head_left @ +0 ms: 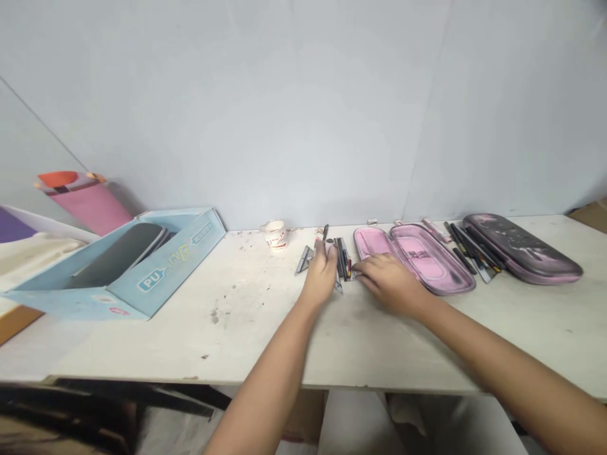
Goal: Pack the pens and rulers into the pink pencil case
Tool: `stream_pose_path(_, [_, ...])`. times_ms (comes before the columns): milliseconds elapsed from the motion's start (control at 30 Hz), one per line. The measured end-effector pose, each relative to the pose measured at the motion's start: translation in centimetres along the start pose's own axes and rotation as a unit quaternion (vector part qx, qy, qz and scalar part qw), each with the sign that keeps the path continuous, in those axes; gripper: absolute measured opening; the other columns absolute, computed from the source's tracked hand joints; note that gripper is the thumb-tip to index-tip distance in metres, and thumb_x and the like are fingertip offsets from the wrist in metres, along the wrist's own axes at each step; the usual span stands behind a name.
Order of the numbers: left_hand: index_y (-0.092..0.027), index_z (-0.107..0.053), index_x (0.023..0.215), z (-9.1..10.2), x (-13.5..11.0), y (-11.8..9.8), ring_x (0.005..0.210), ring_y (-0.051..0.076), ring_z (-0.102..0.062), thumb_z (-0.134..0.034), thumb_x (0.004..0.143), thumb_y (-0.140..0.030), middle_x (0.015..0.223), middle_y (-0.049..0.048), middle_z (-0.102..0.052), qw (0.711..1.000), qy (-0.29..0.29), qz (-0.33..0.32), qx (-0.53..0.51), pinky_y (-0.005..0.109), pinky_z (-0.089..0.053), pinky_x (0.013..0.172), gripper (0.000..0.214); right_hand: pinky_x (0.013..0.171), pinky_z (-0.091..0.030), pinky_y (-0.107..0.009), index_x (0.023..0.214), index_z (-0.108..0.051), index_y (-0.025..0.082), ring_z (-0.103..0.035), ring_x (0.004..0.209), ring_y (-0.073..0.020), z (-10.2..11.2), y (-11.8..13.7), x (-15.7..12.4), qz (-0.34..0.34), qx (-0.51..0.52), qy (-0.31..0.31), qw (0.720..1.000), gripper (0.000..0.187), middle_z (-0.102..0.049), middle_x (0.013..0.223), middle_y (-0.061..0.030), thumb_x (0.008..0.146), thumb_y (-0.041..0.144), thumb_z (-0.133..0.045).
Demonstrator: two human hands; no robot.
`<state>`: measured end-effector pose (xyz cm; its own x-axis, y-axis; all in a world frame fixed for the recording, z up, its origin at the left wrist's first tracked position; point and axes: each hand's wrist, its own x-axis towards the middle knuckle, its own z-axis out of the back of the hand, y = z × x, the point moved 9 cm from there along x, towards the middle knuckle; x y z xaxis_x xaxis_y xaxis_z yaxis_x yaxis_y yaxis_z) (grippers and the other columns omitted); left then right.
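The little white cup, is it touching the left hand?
Apart. The head view shows a strip of pale tabletop between the white cup and the left hand.

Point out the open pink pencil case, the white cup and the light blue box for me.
Open pink pencil case [431, 270]: head view, on the lining of its right-hand half.
White cup [275, 237]: head view, on its red-printed side.
Light blue box [167, 268]: head view, on its long printed wall.

One head-worn camera looks forward and down over the table [256, 328]; it faces the wall [303, 114] from nearby.
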<state>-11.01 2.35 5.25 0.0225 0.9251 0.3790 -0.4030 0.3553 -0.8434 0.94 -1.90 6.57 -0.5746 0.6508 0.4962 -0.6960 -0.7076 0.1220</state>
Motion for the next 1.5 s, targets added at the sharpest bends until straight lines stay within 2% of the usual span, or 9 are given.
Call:
stream_pose_path(67, [-0.019, -0.046, 0.097, -1.3, -0.2, -0.8, 0.073, 0.014, -0.052, -0.03, 0.089, -0.042, 0.076, 0.0015, -0.054, 0.999, 0.029, -0.027, 0.022, 0.028, -0.04, 0.073, 0.03, 0.081, -0.043, -0.037, 0.105, -0.056, 0.017, -0.057, 0.093, -0.0201, 2.3, -3.4, -1.1, -0.097, 0.115, -0.116, 0.982, 0.026, -0.063, 0.1, -0.0098, 0.086, 0.028, -0.043])
stream_pose_path(167, [-0.019, -0.049, 0.102, -3.9, -0.6, -1.9, 0.073, 0.016, -0.056, -0.031, 0.089, -0.042, 0.075, 0.0021, -0.057, 0.994, 0.086, -0.043, 0.055, 0.027, -0.041, 0.073, 0.032, 0.083, -0.046, -0.037, 0.105, -0.054, 0.019, -0.059, 0.092, -0.0191, 4.0, -8.0, -3.3, -0.209, 0.284, -0.252, 0.901, 0.028, -0.063, 0.103, -0.0093, 0.083, 0.035, -0.049])
stream_pose_path(333, [-0.02, -0.05, 0.109, -7.6, -0.6, -4.9, 0.093, 0.019, -0.057, -0.033, 0.088, -0.042, 0.099, 0.0065, -0.061, 0.98, 0.143, -0.097, 0.102, 0.029, -0.04, 0.081, 0.034, 0.081, -0.049, -0.036, 0.098, -0.053, 0.02, -0.062, 0.087, -0.018, 3.9, -10.1, -4.1, -0.229, 0.428, -0.297, 0.823, 0.026, -0.064, 0.094, -0.0068, 0.078, 0.037, -0.054])
stream_pose_path(700, [-0.018, -0.049, 0.112, -10.6, 0.6, -5.5, 0.095, 0.022, -0.058, -0.032, 0.088, -0.043, 0.104, 0.009, -0.062, 0.964, 0.17, -0.11, 0.175, 0.032, -0.041, 0.08, 0.038, 0.079, -0.048, -0.036, 0.09, -0.057, 0.02, -0.061, 0.086, -0.0191, 4.8, -10.6, -4.6, -0.235, 0.383, -0.298, 0.842, 0.018, -0.065, 0.089, -0.0067, 0.078, 0.033, -0.052])
stream_pose_path(1033, [-0.021, -0.039, 0.118, -8.7, 0.3, -4.3, 0.068, 0.02, -0.058, -0.04, 0.084, -0.04, 0.076, 0.0012, -0.058, 0.984, 0.112, -0.047, 0.127, 0.03, -0.04, 0.066, 0.039, 0.082, -0.046, -0.036, 0.083, -0.061, 0.021, -0.059, 0.088, -0.0204, 3.5, -8.7, -3.3, -0.219, 0.365, -0.229, 0.875, 0.019, -0.066, 0.086, -0.0052, 0.08, 0.036, -0.05])
stream_pose_path(1200, [-0.021, -0.05, 0.093, -7.1, 0.6, -4.3, 0.055, 0.013, -0.051, -0.049, 0.078, -0.043, 0.062, -0.0032, -0.052, 0.997, 0.055, 0.002, -0.06, 0.023, -0.036, 0.055, 0.027, 0.091, -0.042, -0.038, 0.098, -0.061, 0.021, -0.056, 0.1, -0.0201, 2.1, -7.3, -2.6, -0.182, 0.505, -0.16, 0.829, 0.038, -0.062, 0.104, -0.0062, 0.086, 0.049, -0.037])
stream_pose_path(1267, [-0.02, -0.048, 0.08, -7.0, 0.9, -3.4, 0.038, 0.008, -0.037, -0.047, 0.078, -0.044, 0.048, -0.007, -0.04, 0.974, 0.04, 0.072, -0.212, 0.019, -0.028, 0.042, 0.023, 0.089, -0.044, -0.038, 0.109, -0.055, 0.022, -0.055, 0.103, -0.0194, 1.3, -6.8, -2.6, -0.178, 0.561, -0.151, 0.794, 0.041, -0.058, 0.112, -0.0068, 0.085, 0.051, -0.037])
stream_pose_path(1367, [-0.02, -0.045, 0.072, -7.6, 1.3, -2.5, 0.028, 0.006, -0.015, -0.039, 0.078, -0.047, 0.037, -0.0107, -0.024, 0.881, 0.049, 0.167, -0.439, 0.017, -0.013, 0.032, 0.028, 0.085, -0.048, -0.035, 0.11, -0.05, 0.023, -0.057, 0.098, -0.0176, -0.4, -6.6, -2.7, -0.209, 0.581, -0.138, 0.775, 0.043, -0.058, 0.109, -0.0071, 0.083, 0.054, -0.039])
stream_pose_path(1500, [-0.017, -0.05, 0.071, -6.8, 1.7, -2.4, 0.026, 0.007, -0.018, -0.036, 0.077, -0.056, 0.035, -0.0093, -0.024, 0.772, 0.036, 0.188, -0.606, 0.018, -0.012, 0.03, 0.042, 0.079, -0.05, -0.034, 0.096, -0.051, 0.022, -0.06, 0.086, -0.0162, -3.1, -5.3, -2.6, -0.245, 0.573, -0.047, 0.78, 0.042, -0.061, 0.09, -0.0046, 0.083, 0.058, -0.035])
